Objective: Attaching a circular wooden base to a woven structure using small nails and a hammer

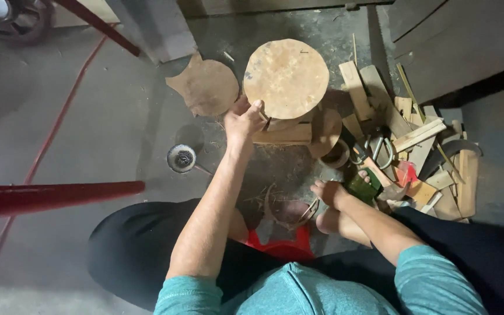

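Left hand [241, 121] grips the lower edge of the round wooden disc [286, 77], which sits on a wooden block [284, 135]. Right hand [336, 192] closes around a green tool [361, 188]. No cutting or fastening visible yet; offcuts [421, 151] lie alongside.

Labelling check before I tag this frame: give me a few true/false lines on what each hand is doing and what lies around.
1. The left hand touches the edge of the round disc. True.
2. The right hand is empty. False: it has a grip on a green object.
3. A pile of wood scraps lies to the right of the disc. True.
4. A red cable runs across the floor on the left. True.
5. The small round tin sits on top of the disc. False: it is on the floor, left of the forearm.
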